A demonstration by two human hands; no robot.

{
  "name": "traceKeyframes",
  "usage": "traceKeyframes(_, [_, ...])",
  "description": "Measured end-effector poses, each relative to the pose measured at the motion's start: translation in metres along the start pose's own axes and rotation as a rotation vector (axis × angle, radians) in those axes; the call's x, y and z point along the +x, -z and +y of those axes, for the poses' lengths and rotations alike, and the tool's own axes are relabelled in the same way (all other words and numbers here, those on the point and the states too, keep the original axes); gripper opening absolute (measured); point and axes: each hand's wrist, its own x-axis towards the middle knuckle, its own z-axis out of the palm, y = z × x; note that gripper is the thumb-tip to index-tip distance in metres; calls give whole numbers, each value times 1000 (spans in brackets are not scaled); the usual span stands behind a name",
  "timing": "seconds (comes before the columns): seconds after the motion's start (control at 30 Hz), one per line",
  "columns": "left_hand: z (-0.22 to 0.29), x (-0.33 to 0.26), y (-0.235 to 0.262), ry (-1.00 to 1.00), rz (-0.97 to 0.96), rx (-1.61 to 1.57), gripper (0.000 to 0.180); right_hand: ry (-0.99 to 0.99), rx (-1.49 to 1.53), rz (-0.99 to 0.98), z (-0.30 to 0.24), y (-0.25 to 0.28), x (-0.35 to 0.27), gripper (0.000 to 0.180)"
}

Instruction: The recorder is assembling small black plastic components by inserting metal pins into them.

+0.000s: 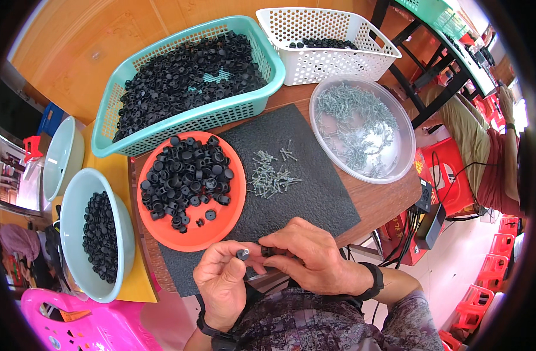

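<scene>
Close to my body, over the near edge of a black mat (320, 193), both hands are closed and held near each other. My left hand (221, 286) pinches a small black plastic knob (242, 254) with a pale tip showing. Between the fingers of my right hand (307, 257) is another small black plastic part (268, 251), mostly hidden by the fingers. Ahead of my left hand, an orange plate (228, 216) holds a heap of black plastic knobs (186, 172). Loose silver screws (272, 175) lie in a pile on the mat.
A clear round tub (403, 131) of screws stands at the right. Behind are a green basket (189, 120) and a white basket (320, 65), both with black parts. A pale blue basin (126, 234) and pink chair (86, 327) are at left. Another person (490, 152) sits at right.
</scene>
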Motion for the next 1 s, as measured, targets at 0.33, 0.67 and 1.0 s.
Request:
traceKeyframes(0.33, [-2, -3, 5, 66, -62, -160, 27, -47, 103, 49, -3, -3, -7, 30])
traceKeyframes(0.67, [4, -4, 2, -22, -26, 110, 28, -134, 127, 61, -7, 5, -8, 28])
traceKeyframes(1.0, [12, -9, 0, -170, -118, 602, 26, -589, 929, 33, -4, 5, -13, 27])
